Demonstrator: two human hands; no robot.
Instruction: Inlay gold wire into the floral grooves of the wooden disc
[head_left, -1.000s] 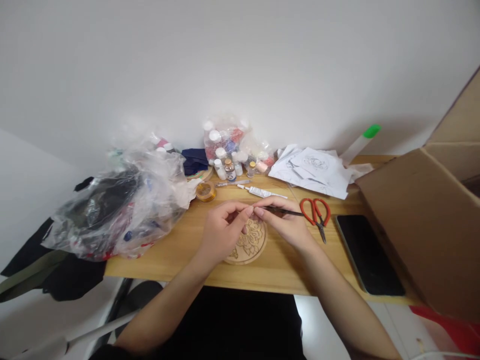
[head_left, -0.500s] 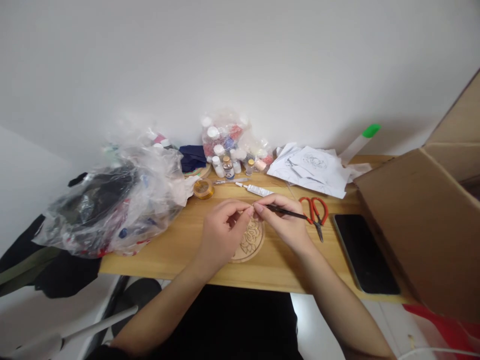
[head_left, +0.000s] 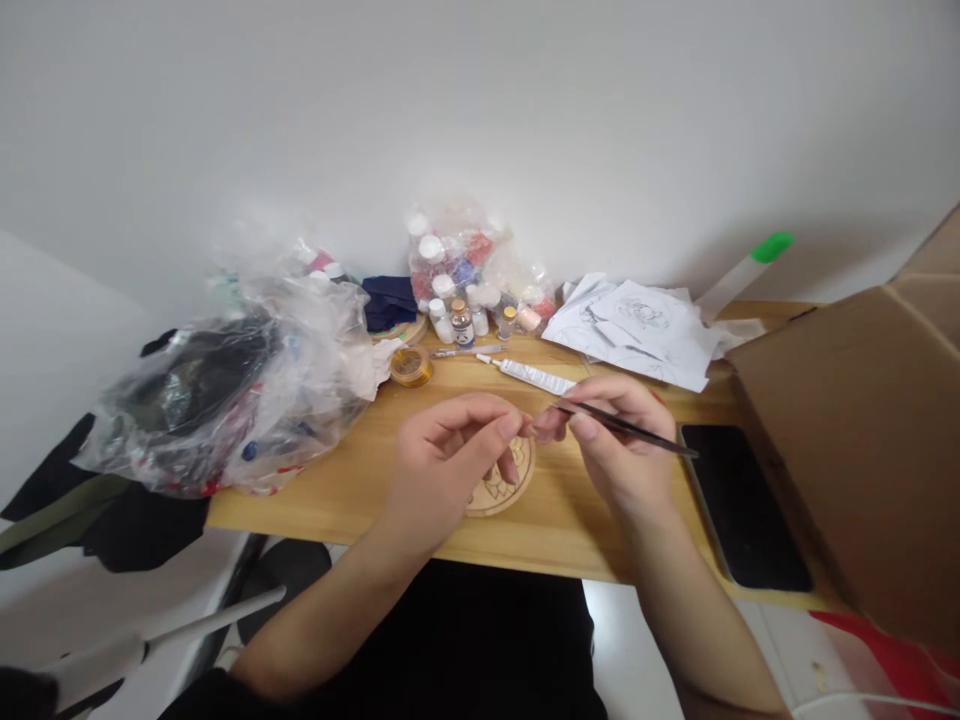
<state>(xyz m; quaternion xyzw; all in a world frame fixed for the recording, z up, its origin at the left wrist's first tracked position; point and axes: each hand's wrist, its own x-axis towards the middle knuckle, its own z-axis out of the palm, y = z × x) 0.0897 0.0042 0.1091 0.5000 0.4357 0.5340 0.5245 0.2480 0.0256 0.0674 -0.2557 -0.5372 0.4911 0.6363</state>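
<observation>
My left hand (head_left: 448, 455) is curled, its thumb and forefinger pinched together at the tip on something too small to make out. My right hand (head_left: 619, 448) grips thin black tweezers (head_left: 637, 431) that slant out to the right; their tip meets the left fingertips. Both hands hover just above a round wooden disc (head_left: 504, 487) carved with a flower pattern, which lies on the wooden table (head_left: 360, 480) and is partly hidden by my fingers.
A white glue tube (head_left: 534, 375), a gold wire spool (head_left: 411, 365) and small bottles (head_left: 459, 322) lie behind the hands. Crumpled plastic bags (head_left: 225, 390) fill the left. Sketch papers (head_left: 637, 325), a black phone (head_left: 742, 505) and a cardboard box (head_left: 862, 440) are on the right.
Both hands have lifted and come nearer the camera. My right hand shifted right and now covers the red scissors. The tweezers point further right.
</observation>
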